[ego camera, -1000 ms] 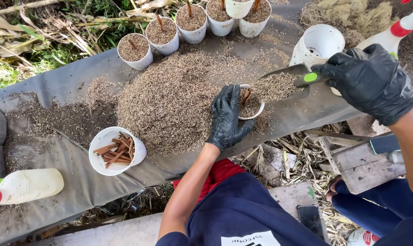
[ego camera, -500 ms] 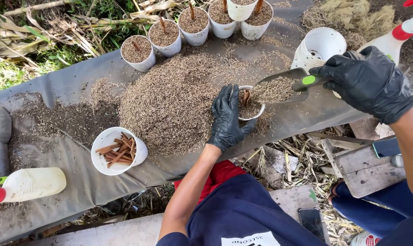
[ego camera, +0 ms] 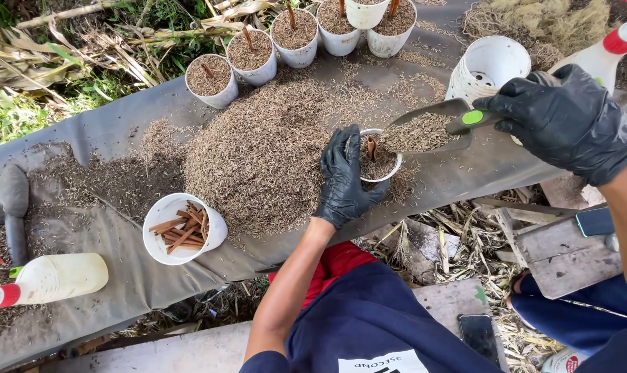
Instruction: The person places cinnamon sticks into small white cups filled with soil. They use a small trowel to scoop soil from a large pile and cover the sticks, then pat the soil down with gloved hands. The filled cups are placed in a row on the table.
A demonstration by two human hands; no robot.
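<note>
The black-gloved left hand (ego camera: 346, 181) is clamped around the small white plastic pot (ego camera: 380, 156), light and thin-walled, best gripped round its side, at bench centre, while the right hand (ego camera: 566, 121) at 3 o'clock grips a green-handled metal trowel (ego camera: 431, 124) of loose husk.

We noted both hands black-gloved; left hand (ego camera: 346, 178) curled, fingers bent in a loose grip, bare forearm stretched forward; right hand (ego camera: 561, 121) clenched, knuckles up, bare forearm entering from the right edge

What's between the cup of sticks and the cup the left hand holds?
Head view: the husk pile on the grey sheet lies between the stick cup and the held cup in the left hand.
</note>
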